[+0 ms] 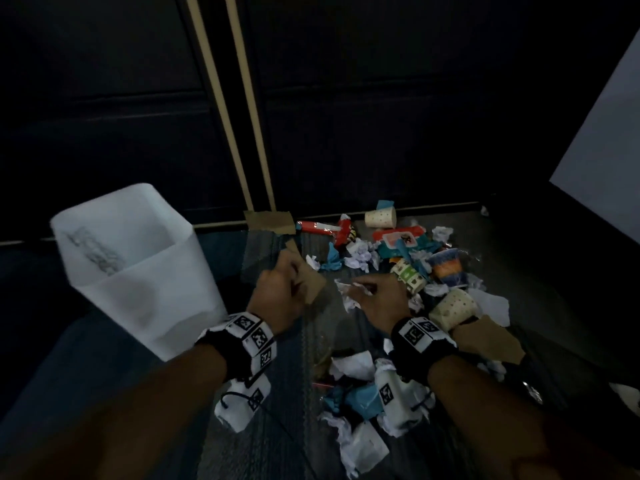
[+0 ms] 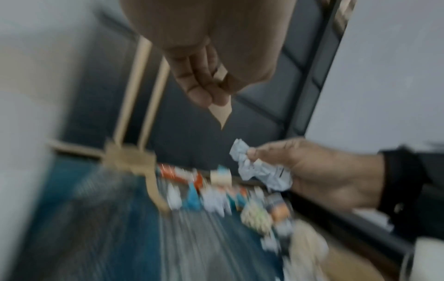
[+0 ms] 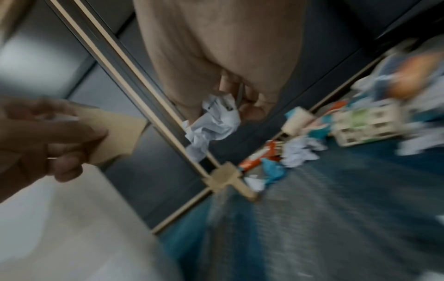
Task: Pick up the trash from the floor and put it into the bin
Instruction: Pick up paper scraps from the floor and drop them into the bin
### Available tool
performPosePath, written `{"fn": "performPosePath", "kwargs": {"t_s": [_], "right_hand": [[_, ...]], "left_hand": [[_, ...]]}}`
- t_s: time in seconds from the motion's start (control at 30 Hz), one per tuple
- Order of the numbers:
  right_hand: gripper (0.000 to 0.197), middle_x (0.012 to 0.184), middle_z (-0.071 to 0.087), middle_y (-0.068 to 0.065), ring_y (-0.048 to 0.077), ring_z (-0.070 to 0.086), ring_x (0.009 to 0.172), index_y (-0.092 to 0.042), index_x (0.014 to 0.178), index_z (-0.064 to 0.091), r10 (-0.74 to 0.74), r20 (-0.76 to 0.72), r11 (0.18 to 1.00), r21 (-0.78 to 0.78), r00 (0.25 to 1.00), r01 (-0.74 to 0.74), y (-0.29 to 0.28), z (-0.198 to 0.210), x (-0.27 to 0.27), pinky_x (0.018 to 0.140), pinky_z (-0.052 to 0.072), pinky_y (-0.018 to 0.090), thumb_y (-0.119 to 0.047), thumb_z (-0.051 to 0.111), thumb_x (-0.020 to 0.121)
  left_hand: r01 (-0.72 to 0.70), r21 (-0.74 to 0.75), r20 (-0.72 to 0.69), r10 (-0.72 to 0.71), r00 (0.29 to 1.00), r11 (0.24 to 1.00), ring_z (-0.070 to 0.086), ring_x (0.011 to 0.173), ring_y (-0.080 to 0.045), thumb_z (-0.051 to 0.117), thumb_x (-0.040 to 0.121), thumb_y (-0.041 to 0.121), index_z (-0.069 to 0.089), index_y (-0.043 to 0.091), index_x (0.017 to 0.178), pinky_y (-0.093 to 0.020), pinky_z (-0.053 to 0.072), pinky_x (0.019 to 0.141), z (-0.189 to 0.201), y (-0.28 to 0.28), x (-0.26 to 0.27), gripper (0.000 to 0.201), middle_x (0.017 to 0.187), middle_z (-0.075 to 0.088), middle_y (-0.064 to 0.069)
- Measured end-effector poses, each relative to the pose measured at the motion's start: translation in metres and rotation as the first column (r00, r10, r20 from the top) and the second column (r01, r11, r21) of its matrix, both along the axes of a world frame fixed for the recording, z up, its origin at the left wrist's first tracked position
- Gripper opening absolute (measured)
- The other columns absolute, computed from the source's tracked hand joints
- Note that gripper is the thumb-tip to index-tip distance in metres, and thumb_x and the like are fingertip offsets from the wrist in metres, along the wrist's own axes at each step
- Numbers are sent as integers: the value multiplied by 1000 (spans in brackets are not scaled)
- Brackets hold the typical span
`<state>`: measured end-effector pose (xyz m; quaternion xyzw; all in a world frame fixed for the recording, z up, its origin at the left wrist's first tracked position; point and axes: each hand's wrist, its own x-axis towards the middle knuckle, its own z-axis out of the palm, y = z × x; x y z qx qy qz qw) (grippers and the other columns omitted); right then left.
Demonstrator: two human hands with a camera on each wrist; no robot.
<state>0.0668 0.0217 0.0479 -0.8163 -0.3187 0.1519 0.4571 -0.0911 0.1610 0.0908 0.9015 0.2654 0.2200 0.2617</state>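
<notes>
My left hand (image 1: 282,289) grips a torn brown cardboard piece (image 1: 313,284) above the floor, just right of the white translucent bin (image 1: 138,268). In the left wrist view the cardboard piece (image 2: 222,112) pokes out below the fingers (image 2: 197,79). My right hand (image 1: 375,296) pinches a crumpled white paper (image 1: 351,296), seen in the right wrist view as crumpled paper (image 3: 211,123) hanging from the fingertips (image 3: 250,106). In the left wrist view the right hand (image 2: 312,171) also holds that paper (image 2: 259,169). Both hands hover over the trash pile (image 1: 408,258).
Paper cups (image 1: 381,218), red wrappers (image 1: 325,228), blue scraps and paper balls litter the blue carpet by the dark wall. A larger cardboard piece (image 1: 491,339) lies right of my right wrist. More crumpled paper (image 1: 360,431) lies near me. A white panel (image 1: 602,133) stands at right.
</notes>
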Motion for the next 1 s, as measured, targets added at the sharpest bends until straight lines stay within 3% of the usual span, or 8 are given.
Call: {"fn": "performPosePath", "kwargs": {"t_s": [0.1,0.2,0.33,0.47,0.57,0.67,0.77,1.0], "right_hand": [[21,88,73,13,23,68,84,-4,85,72,4,-28,994,112,1000,-1,31,28,-18,76,57,39,-25,77,82],[22,81,71,3,16,67,78,-15,79,64,4,-89,977,212,996,15,64,59,-39,70,57,36,-29,80,77],[30,64,64,-1,18,63,60,-23,66,52,61,-41,936,349,997,-43,108,109,-69,54,50,33,-31,79,76],[16,73,69,3,17,64,68,-11,73,61,101,22,918,384,995,-102,151,158,-106,53,41,12,-18,73,81],[12,81,70,7,23,66,81,-9,75,62,159,55,912,375,986,-168,180,170,-134,71,53,28,-14,68,84],[14,91,70,9,26,66,88,-10,73,59,276,39,917,288,960,-275,198,168,-153,81,56,38,-9,59,87],[18,84,67,4,28,67,86,-16,71,58,327,-5,901,305,945,-310,200,159,-158,75,59,46,-3,53,82],[21,73,68,2,17,65,70,-13,71,64,242,38,932,268,970,-243,138,113,-96,65,57,33,8,62,77]], "left_hand": [[-56,-49,184,64,981,997,55,61,1,61,79,3,36,19,101,-17,40,54,51,9,-25,36,74,55,12],[-165,-71,296,179,938,984,55,57,-1,61,77,-1,36,13,98,-13,38,50,96,17,-52,35,70,55,9],[-368,77,261,338,904,926,52,50,-12,53,80,3,44,15,86,-23,36,46,137,43,-84,16,59,53,3],[-605,87,145,591,794,792,55,59,-17,51,88,16,53,20,65,-22,35,57,158,69,-110,23,57,50,7],[-742,-38,28,743,669,669,62,81,-31,55,86,15,70,6,74,-28,47,67,161,81,-122,21,77,66,-11],[-824,-149,13,835,551,546,61,97,-44,49,86,12,66,1,87,-41,53,83,165,88,-131,20,105,64,-26],[-798,-80,140,799,585,598,61,95,-40,54,80,7,70,8,82,-40,53,80,166,95,-141,16,98,67,-19],[-507,111,258,467,846,855,54,52,-3,57,78,2,62,16,77,-8,41,53,142,76,-106,15,58,56,10]]}}
